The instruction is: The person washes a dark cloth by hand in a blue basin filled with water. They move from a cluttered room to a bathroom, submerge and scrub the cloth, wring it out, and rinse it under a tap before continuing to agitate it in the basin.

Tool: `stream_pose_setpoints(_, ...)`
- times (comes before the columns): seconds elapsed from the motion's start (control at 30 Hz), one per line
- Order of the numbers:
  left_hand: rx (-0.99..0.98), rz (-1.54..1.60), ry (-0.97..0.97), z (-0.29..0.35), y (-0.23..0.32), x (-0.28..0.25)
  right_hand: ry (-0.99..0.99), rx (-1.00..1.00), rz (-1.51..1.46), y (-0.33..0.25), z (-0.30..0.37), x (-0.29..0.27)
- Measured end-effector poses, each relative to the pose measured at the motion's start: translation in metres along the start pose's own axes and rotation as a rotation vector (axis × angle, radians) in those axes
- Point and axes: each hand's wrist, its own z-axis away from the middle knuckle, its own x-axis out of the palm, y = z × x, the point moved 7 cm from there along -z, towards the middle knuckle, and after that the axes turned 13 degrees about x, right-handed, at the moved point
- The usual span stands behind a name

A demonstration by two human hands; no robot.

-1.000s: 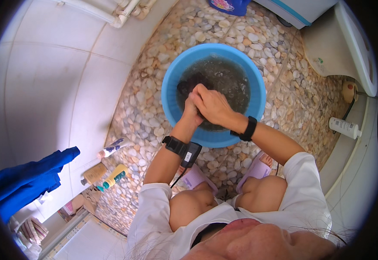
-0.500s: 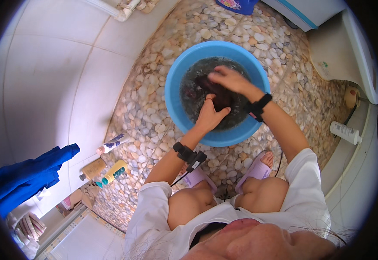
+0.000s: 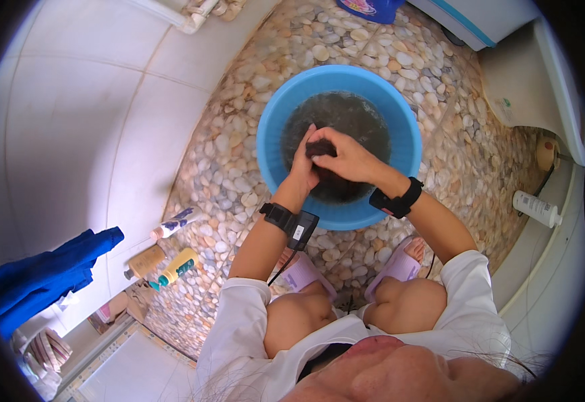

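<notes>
A round blue basin [image 3: 405, 134] stands on the pebbled floor, holding murky grey water [image 3: 356, 114] with some foam. Over its near left part, my two hands close together around a bunched dark wet cloth [image 3: 320, 149]. My left hand [image 3: 304, 161] cups the cloth from the left side. From the right, my right hand [image 3: 346, 157] curls its fingers and thumb over it. More of the dark cloth seems to hang below my hands toward the water; the murk hides its lower end.
Several bottles lie to the left, among them a yellow one [image 3: 180, 265] and a brown one [image 3: 146, 261]. Blue fabric [image 3: 51, 268] hangs by the tiled wall. A white bottle [image 3: 535, 208] lies at the right. A purple-blue container [image 3: 373, 9] stands beyond the basin.
My right hand has come down and left to meet my left hand. The dark cloth, spread in the water before, is now gathered between both hands.
</notes>
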Motion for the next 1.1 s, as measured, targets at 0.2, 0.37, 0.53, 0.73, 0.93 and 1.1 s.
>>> stream_pose_setpoints(0.2, 0.104, 0.082, 0.049, -0.007, -0.003, -0.011, 0.076, -0.075, 0.120, -0.027, 0.009, 0.011)
stream_pose_setpoints(0.37, 0.095, -0.247, 0.198, 0.025, 0.008, 0.026, 0.267, 0.064, 0.804, -0.014, -0.006, -0.017)
stream_pose_setpoints(0.53, 0.362, -0.348, 0.214, 0.012, 0.019, 0.008, 0.325, 0.208, 0.810, 0.020, -0.037, -0.034)
stream_pose_setpoints(0.73, 0.287, -0.365, 0.366, 0.029, 0.032, -0.003, 0.425, 0.385, 0.596, 0.083, -0.038, -0.076)
stream_pose_setpoints(0.93, -0.160, -0.297, 0.135, 0.048, -0.036, -0.011, 0.119, 0.650, 0.958, 0.104, -0.026, -0.077)
stream_pose_setpoints(1.1, -0.370, -0.095, -0.001, 0.057, -0.045, 0.026, 0.153, 0.470, 0.307, 0.064, -0.008, -0.032)
